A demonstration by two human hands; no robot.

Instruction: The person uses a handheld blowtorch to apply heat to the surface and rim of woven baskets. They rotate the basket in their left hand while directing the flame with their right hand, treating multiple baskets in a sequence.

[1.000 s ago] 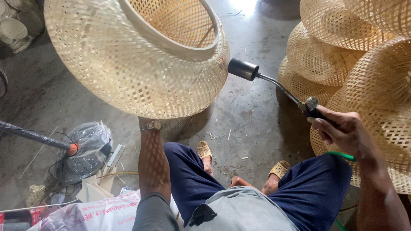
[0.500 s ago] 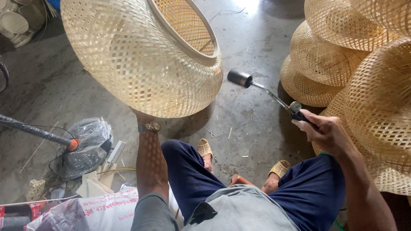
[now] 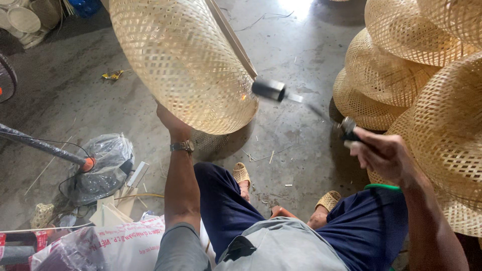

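Gripping one torch [image 3: 301, 103], right hand [image 3: 384, 155] fingers clamped; left hand hidden behind one basket [image 3: 186, 60].

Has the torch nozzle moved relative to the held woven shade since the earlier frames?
Yes. The torch nozzle has closed in leftward and now sits against the woven shade.

this is a basket-weaving workshop, a rough working floor rather than a home room. a stack of woven bamboo shades [image 3: 401, 65] is piled to the right of the big shade [image 3: 186, 60] in the middle, which a person works with a torch [image 3: 301, 100]. left of the big shade, the bare concrete floor [image 3: 75, 100] carries bamboo slivers, a plastic bag [image 3: 103, 165], wood offcuts [image 3: 120, 200] and a printed sack [image 3: 100, 246].
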